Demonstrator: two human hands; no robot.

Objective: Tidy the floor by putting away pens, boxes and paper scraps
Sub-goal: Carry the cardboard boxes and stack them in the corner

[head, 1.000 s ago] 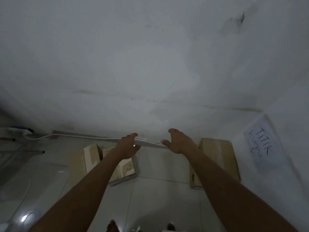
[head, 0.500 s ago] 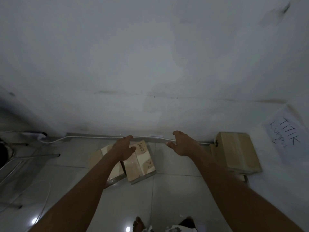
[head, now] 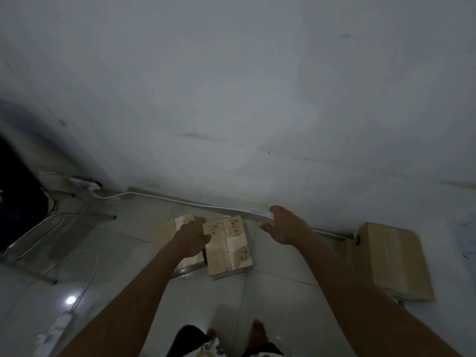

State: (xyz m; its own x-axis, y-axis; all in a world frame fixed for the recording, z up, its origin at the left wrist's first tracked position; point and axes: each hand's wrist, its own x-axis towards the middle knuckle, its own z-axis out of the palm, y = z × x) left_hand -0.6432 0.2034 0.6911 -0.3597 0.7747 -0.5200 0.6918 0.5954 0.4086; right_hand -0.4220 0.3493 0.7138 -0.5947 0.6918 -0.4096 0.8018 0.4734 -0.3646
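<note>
My left hand (head: 193, 237) is relaxed, fingers loosely spread, grasping nothing. It hangs over 2 cardboard boxes lying side by side on the tiled floor (head: 278, 292): the marked box (head: 229, 244) with handwriting on it and a plain box (head: 167, 230). My right hand (head: 286, 228) is released too, thumb out. A white paper strip (head: 260, 214) lies at the foot of the wall (head: 231, 99), just by its fingertips; I cannot tell if they touch. A 3rd box (head: 391, 264) sits well to the right.
</note>
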